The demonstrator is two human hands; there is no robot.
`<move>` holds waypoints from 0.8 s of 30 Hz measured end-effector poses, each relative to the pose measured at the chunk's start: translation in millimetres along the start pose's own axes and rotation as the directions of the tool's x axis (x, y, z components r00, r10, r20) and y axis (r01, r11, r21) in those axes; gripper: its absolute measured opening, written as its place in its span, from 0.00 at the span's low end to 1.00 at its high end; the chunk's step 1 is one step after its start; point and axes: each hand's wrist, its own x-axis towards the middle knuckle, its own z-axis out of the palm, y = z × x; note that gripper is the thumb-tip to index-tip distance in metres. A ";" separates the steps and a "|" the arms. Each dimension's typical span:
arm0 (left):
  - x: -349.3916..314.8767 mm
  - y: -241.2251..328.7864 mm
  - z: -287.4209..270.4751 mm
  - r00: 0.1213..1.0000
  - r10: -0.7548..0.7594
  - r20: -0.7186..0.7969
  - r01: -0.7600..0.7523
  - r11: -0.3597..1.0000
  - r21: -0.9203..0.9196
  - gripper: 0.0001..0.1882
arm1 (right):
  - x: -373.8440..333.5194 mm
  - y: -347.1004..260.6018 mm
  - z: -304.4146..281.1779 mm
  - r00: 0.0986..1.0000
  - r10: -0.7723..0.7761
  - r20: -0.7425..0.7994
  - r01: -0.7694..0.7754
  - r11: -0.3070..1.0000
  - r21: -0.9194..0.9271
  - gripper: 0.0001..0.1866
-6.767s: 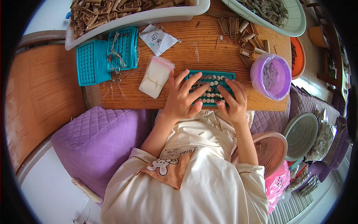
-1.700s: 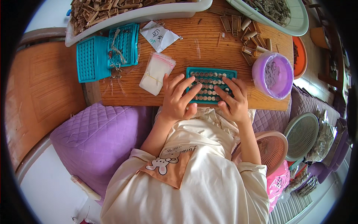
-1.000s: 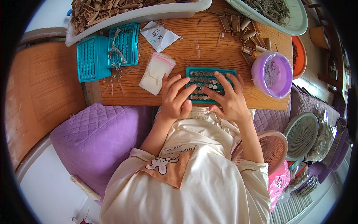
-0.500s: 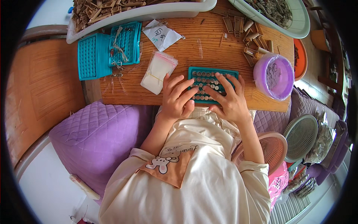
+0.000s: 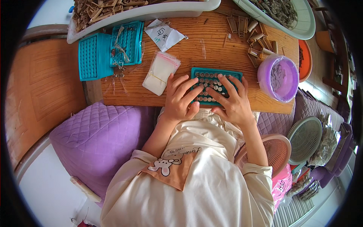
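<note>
At the far left, the white tub (image 5: pixel 151 14) is cut off by the upper edge. Tangled strands (image 5: pixel 120 46) over the stacked teal trays (image 5: pixel 94 56) are too fine to make out. The left hand (image 5: pixel 180 99) has fingers parted and bent, thumb apart, over the left end of the shallow teal tray (image 5: pixel 216 69), which lies beside the table's near edge. Whether its fingertips press on the small discs (image 5: pixel 219 88) there I cannot tell. The right hand (image 5: pixel 235 104), fingers likewise spread, grips nothing visible and hides the tray's near right corner. Further right, grey pieces inside the purple bowl (image 5: pixel 262 81) are indistinct.

The wooden table (image 5: pixel 130 96) shows striped grain. Left stand a brown door (image 5: pixel 49 102) and a purple quilted seat (image 5: pixel 98 132); right, an orange basin (image 5: pixel 307 60), partly hidden, and a salmon basket (image 5: pixel 278 151).
</note>
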 end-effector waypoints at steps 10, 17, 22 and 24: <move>0.9 0.7 2.8 0.994 0.084 0.068 -0.086 0.996 0.014 0.22 | -16.7 6.1 4.2 0.984 0.066 -0.165 -0.059 0.997 0.050 0.24; 6.8 11.0 3.7 0.988 0.102 0.114 -0.107 0.993 0.043 0.24 | -25.7 10.7 8.9 0.963 0.109 -0.247 -0.094 0.993 0.073 0.23; 9.7 16.4 11.2 0.987 0.058 0.153 -0.063 0.998 0.029 0.24 | -26.4 12.4 10.6 0.959 0.106 -0.264 -0.082 0.992 0.099 0.23; 9.4 16.4 11.4 0.984 0.065 0.166 -0.072 0.997 0.038 0.24 | -25.8 12.5 10.7 0.957 0.103 -0.271 -0.076 0.991 0.106 0.23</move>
